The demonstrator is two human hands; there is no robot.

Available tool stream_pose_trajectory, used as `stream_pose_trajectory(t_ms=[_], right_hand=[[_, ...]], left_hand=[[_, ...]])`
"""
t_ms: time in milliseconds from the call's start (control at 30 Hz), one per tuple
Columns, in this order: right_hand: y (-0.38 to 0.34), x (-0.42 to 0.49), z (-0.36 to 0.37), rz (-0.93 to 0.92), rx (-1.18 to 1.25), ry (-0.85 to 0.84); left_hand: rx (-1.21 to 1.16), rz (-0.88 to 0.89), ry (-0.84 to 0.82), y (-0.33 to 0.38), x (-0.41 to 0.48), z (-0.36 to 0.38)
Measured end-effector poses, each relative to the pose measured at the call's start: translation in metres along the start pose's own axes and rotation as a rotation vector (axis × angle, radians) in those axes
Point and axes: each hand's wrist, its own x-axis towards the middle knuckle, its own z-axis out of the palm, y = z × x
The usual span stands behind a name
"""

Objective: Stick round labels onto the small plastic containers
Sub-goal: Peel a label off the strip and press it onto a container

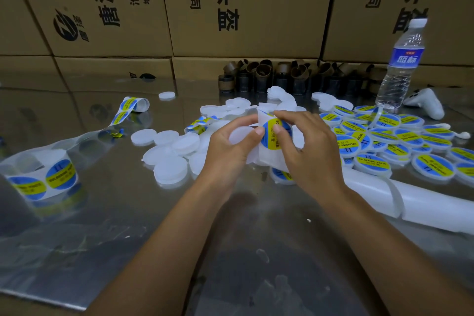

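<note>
Your left hand [230, 147] grips a blank container [239, 134]; beside it your right hand [307, 151] pinches the round label [275, 133], seemingly mid-peel; next, centre it, press flat.

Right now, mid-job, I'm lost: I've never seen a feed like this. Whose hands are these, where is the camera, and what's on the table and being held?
There is no machine here: a person works bare-handed. The single picture comes from a camera worn on their head, looking down. The left hand grips a plain white round plastic container. The right hand pinches a blue-and-yellow round label on its white backing strip. On the shiny metal table lie unlabelled white containers at centre-left, labelled containers on the right and a roll of labels far left. A clear water bottle stands at the back right.
</note>
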Motion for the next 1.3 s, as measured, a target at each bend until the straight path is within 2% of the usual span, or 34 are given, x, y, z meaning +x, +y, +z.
stream_pose_trajectory(t_ms=[267, 567, 900, 1300], right_hand=[[-0.0003, -0.0002, -0.0011, 0.01, -0.01, 0.027], [0.0053, -0.0025, 0.0011, 0.016, -0.053, -0.041], [0.003, -0.0014, 0.0001, -0.022, -0.077, -0.048], [-0.0027, 0.0006, -0.0004, 0.023, 0.011, 0.032]], left_hand=[[0.04, -0.013, 0.054, -0.0007, 0.0015, 0.0017], [0.088, -0.048, 0.147, -0.0018, 0.0038, 0.0006], [0.206, 0.022, 0.158, -0.0081, 0.0075, -0.0027], [0.137, -0.078, 0.239, -0.0066, 0.0081, -0.0027]])
